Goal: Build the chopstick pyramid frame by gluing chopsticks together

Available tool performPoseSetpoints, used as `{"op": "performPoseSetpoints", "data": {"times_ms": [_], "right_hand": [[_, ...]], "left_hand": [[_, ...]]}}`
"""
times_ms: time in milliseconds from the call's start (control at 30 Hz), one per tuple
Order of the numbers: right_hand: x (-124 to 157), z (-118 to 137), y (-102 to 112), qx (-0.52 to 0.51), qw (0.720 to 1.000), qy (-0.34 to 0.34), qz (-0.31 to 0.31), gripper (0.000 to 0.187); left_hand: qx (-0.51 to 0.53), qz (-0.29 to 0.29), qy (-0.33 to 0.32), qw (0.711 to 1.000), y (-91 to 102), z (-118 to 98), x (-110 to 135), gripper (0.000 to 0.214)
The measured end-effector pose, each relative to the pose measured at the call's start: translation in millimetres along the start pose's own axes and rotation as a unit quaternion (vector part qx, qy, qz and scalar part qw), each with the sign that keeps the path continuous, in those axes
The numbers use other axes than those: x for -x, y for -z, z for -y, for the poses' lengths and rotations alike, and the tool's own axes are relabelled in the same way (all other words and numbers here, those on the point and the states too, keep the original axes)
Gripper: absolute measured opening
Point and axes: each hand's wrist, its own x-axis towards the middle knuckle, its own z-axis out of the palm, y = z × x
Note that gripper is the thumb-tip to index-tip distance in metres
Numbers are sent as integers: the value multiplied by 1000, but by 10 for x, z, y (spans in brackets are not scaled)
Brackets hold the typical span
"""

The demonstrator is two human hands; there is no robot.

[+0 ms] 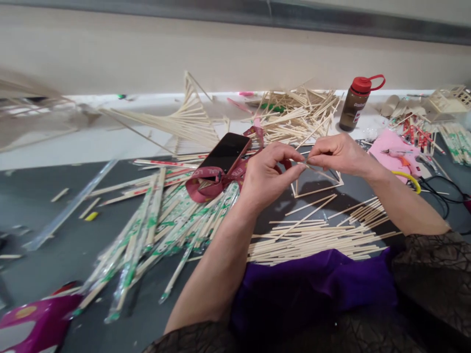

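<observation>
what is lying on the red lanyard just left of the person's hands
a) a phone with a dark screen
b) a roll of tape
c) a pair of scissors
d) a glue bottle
a: a phone with a dark screen rests on the red lanyard, just beside the left hand, while both hands, the right hand included, pinch thin sticks of a small stick frame.

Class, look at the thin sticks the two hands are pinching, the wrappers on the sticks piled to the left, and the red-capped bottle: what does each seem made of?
Thin sticks: pale, matte, probably bare wood or bamboo. Wrappers: glossy, see-through with green print, likely plastic film. Bottle: dark translucent body, likely hard plastic.
</observation>
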Motion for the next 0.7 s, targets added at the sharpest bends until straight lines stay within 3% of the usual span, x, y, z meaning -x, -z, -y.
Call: {"op": "performPoseSetpoints", "data": {"times_ms": [100, 233, 467, 600, 700], "right_hand": [[63, 2, 20, 36, 997, -10, -71, 22], [165, -176, 160, 57, 974, -92, -197, 19], [275, -908, 817, 75, 888, -217, -399, 10], [386, -1213, 1169, 109, 858, -259, -431, 9], [455, -1309, 1322, 187, 850, -309, -385, 15]], "left_hand": [[-9, -1, 12, 1000, -1, -1, 2, 12], [-21, 2, 21, 1000, 1, 0, 4, 11], [-25, 10, 9, 1000, -4, 49, 7, 12], [-6, 12, -5, 1000, 15, 42, -2, 20], [-10, 0, 6, 1000, 42, 41, -7, 26]]}}
